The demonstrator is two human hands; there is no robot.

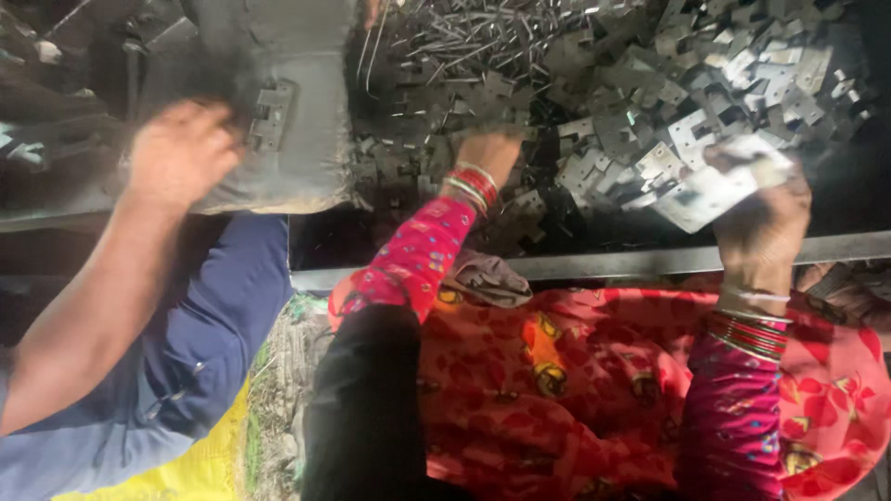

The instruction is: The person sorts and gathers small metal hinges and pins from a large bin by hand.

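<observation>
Dim workshop counter (pixel 594 264) with a metal front edge, heaped with small grey stamped metal plates (pixel 640 102) and thin rods (pixel 445 42). Left hand (pixel 487 153), red bangles at the wrist, sunk fingers-down into the heap, grip hidden among the plates, so cannot tell whether clenched or released; right hand (pixel 761 223) raised just above the heap's near side, grip clenched on a bunch of flat plates (pixel 715 186). Further left, a co-worker's hand (pixel 181 153) on a grey padded block (pixel 278 111) carrying one hinge-like piece (pixel 269 116).
</observation>
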